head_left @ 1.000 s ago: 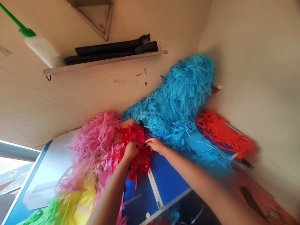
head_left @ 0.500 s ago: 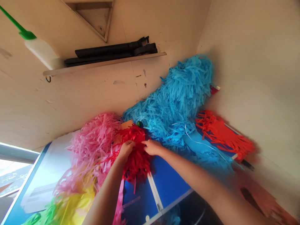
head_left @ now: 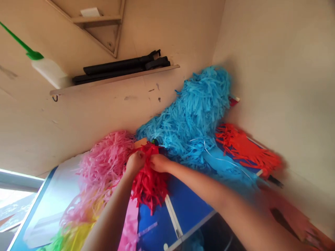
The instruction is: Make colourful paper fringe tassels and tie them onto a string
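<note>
Both of my hands are at a bunch of dark red paper fringe (head_left: 151,186) on the blue table (head_left: 192,200). My left hand (head_left: 136,161) is closed on the fringe's upper left side. Beside it, my right hand (head_left: 159,162) is closed on the upper middle, its fingertips sunk among the strips. Left of the hands lies a heap of pink fringe (head_left: 104,157). Behind and to the right rises a large pile of light blue fringe (head_left: 199,108), with a thin white string across its lower part.
Orange-red fringe (head_left: 246,150) lies by the right wall. Yellow fringe (head_left: 77,233) and green fringe (head_left: 53,242) are at the lower left. A wall shelf (head_left: 115,78) above holds black long objects (head_left: 117,67) and a white bottle (head_left: 49,71) with a green nozzle.
My hands have moved closer together and slightly left on the dark red fringe. My right fingers, extended before, are now curled into the strips. The view has shifted a little.
</note>
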`<state>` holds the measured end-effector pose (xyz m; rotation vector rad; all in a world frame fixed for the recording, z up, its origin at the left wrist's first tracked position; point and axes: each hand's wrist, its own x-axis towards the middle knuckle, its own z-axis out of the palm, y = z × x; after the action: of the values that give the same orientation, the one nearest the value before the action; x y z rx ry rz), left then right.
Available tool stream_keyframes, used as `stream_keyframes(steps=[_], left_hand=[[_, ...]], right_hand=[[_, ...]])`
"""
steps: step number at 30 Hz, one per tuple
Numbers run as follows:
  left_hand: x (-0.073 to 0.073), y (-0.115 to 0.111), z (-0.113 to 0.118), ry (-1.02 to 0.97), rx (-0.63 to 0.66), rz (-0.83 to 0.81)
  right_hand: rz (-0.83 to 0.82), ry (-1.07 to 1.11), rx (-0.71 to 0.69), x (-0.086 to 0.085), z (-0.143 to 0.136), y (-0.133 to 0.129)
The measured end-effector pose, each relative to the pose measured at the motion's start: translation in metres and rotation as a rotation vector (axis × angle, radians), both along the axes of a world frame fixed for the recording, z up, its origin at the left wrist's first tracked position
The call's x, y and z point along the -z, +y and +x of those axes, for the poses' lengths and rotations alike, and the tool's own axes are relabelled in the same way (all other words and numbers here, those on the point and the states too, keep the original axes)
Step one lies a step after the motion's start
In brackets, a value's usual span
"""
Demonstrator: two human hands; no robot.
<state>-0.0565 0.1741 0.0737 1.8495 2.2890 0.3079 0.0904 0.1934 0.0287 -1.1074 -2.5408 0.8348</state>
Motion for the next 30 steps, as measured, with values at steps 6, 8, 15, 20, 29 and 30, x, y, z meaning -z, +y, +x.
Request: stream_keyframes(steps=[6,8,15,20,29,30], left_hand=[[-0.102,-0.004,-0.008,0.198,-0.259,0.212],[-0.138,-0.015,-0.006,0.214,-0.323,0.339],[-0.142,-0.095,0.032,0.366,0.124,0.574],[-0.071,-0.167,0.060,0.360,0.633,0.781],[0.053,-0.229,0.082,0.148,0.561,0.562],[0.066,-0.234,0.084,0.129,0.555,0.529]], right_hand=[[-0.144,-0.006,0.037,-0.007,-0.049,0.026],[-0.181,0.032,0.072,-0.014,-0.053,0.026],[-0.254,0.415,0.158,-0.044,-0.019,-0.040],[-0.460,0.941,0.293,-0.040,0.023,-0.105],[-0.336,1.054,0.939,0.005,0.197,-0.130],[-0.145,1.029,1.103,0.008,0.215,-0.132]])
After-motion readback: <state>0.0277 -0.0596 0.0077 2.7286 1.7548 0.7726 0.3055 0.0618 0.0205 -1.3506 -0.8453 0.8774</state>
